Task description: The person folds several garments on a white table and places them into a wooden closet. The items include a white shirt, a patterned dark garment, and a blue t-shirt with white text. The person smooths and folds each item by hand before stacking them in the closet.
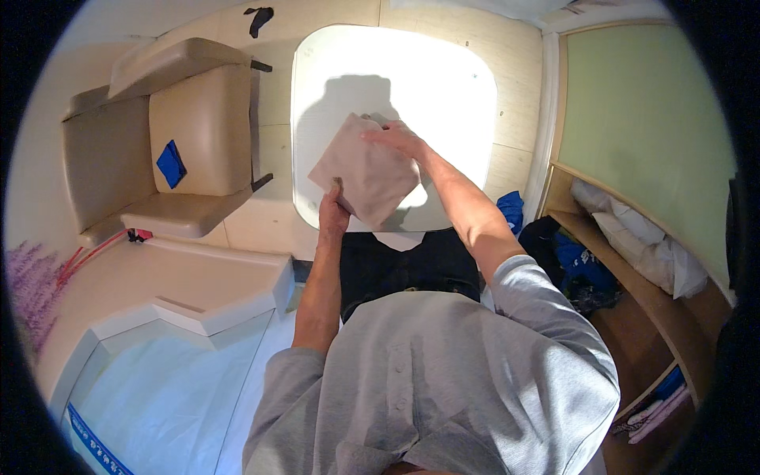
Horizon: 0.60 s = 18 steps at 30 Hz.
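Note:
A pale pinkish-beige square of what looks like folded cloth (374, 172) is held tilted between both hands above a white table (439, 77) with rounded corners. My left hand (335, 211) grips its lower left edge, the thumb on top and the fingers mostly hidden beneath. At the upper right edge, my right hand (398, 139) has its fingers laid over the top face and holds that side. The table is brightly lit, and a dark shadow falls on it around the cloth.
A beige armchair (202, 130) with a folded blue cloth (171, 164) stands at the left. A black item (259, 21) lies beyond. Blue fabric (510, 211) and a wooden shelf unit (635, 285) with plastic bags (635, 234) are at the right.

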Available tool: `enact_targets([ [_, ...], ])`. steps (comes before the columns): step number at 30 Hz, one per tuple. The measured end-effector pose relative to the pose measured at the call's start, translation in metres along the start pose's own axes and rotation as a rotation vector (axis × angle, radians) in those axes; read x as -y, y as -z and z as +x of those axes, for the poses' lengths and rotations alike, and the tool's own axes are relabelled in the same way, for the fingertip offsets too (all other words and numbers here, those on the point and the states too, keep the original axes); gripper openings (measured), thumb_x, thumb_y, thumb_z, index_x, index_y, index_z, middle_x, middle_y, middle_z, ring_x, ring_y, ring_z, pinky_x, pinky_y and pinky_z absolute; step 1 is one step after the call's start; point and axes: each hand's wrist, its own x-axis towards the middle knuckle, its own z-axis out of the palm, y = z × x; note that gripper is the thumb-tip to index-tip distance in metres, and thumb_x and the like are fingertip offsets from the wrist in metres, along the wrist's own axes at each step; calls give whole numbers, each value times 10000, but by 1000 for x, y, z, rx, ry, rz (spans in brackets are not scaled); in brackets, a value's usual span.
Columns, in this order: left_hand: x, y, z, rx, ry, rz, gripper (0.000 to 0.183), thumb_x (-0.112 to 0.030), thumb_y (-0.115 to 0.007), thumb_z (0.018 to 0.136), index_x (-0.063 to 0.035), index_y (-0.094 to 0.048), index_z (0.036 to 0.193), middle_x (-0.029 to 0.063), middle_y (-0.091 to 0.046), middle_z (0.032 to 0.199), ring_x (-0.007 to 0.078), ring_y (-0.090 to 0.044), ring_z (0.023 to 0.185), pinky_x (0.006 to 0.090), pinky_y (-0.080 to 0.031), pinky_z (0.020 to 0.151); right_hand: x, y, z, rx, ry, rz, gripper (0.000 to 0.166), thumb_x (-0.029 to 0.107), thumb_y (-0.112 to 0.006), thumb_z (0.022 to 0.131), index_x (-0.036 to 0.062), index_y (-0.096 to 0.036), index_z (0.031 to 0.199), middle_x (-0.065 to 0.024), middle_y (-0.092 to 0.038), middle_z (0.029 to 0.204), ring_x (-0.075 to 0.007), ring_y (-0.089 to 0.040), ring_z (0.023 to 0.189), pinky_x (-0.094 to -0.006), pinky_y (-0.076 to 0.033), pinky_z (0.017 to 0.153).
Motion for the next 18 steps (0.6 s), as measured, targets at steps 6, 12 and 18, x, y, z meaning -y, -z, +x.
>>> enact_targets([
  [6,-15,16,0,91,101,-86,502,-317,-519,1036,-37,-451,1448,107,-552,1430,270,-530,1308,447,-410,1127,5,-11,-27,144,-92,329,644,434,-745,870,-35,-595,1286,-152,-671,1175,-235,-671,1042,-369,-549,925],
  [12,-32,-20,-16,118,292,2,649,-473,-553,1005,-50,-428,1482,140,-528,1456,315,-512,1325,494,-414,1119,-41,-4,-58,43,-55,591,504,370,-616,979,-9,-593,1310,-146,-670,1191,-248,-672,1043,-375,-550,920],
  [18,-24,-91,-43,233,447,115,573,-370,-520,1020,-20,-438,1467,155,-552,1412,326,-522,1296,463,-401,1121,-130,3,-115,-40,166,999,489,366,-567,1012,-9,-578,1325,-128,-680,1174,-225,-678,1027,-382,-558,899],
])
